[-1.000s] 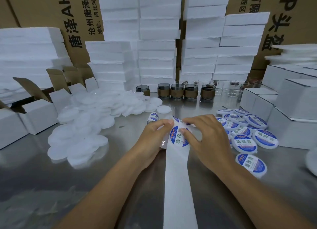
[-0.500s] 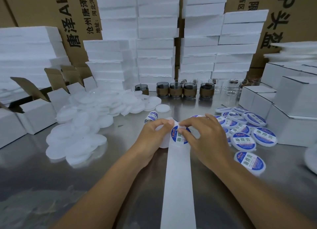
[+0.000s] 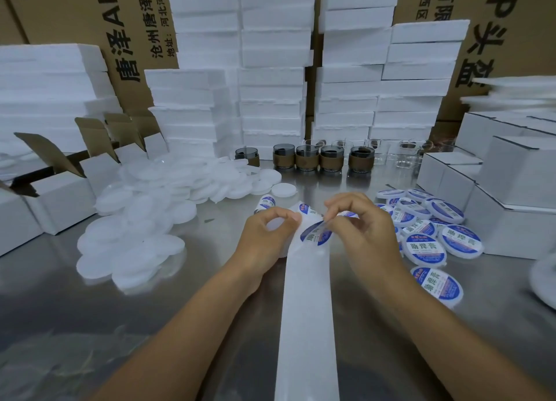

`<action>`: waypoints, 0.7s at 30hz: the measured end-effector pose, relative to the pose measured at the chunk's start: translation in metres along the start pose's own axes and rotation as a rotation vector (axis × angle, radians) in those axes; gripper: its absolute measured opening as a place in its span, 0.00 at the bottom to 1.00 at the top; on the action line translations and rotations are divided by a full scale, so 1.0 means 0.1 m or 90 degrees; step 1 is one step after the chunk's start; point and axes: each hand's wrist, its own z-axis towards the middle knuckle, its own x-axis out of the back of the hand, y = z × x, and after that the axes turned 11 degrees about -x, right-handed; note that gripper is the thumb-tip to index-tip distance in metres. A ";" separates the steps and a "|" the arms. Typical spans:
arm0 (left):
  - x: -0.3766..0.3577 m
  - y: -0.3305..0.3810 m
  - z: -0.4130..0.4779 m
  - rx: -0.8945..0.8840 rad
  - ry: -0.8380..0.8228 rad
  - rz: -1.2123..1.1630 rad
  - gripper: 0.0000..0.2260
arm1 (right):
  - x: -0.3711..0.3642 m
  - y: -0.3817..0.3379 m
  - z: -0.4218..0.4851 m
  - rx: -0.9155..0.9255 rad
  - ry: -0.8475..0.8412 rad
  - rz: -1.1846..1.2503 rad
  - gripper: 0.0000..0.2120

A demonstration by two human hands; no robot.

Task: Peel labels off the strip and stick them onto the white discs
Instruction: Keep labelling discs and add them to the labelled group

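Right grip pinches the half-lifted label by its edge, left grip pinched on the strip over the bench, bare discs well left; risk: skewed pull tears or folds the label onto itself.

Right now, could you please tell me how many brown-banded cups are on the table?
5 brown-banded cups in a row before the foam stacks: one apart on the left, four clustered rightward.
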 end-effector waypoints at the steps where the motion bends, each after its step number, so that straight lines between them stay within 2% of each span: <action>1: 0.00 0.00 0.00 -0.006 0.007 -0.003 0.07 | 0.00 -0.02 0.00 -0.020 0.002 0.065 0.16; 5: -0.01 0.02 0.00 -0.012 0.036 -0.007 0.10 | 0.02 -0.08 0.03 -0.087 0.017 0.230 0.21; 8: 0.02 0.07 0.03 -0.032 0.119 -0.025 0.09 | 0.03 -0.10 0.03 -0.121 0.021 0.264 0.21; 13: 0.13 0.11 0.10 -0.098 0.245 -0.068 0.17 | 0.03 -0.14 0.01 -0.189 -0.054 0.316 0.18; 18: 0.15 0.07 0.14 -0.140 0.264 -0.007 0.17 | 0.03 -0.17 -0.01 -0.238 -0.089 0.378 0.14; 21: 0.15 0.11 0.14 -0.121 0.266 -0.091 0.17 | 0.03 -0.18 -0.01 -0.254 -0.098 0.413 0.13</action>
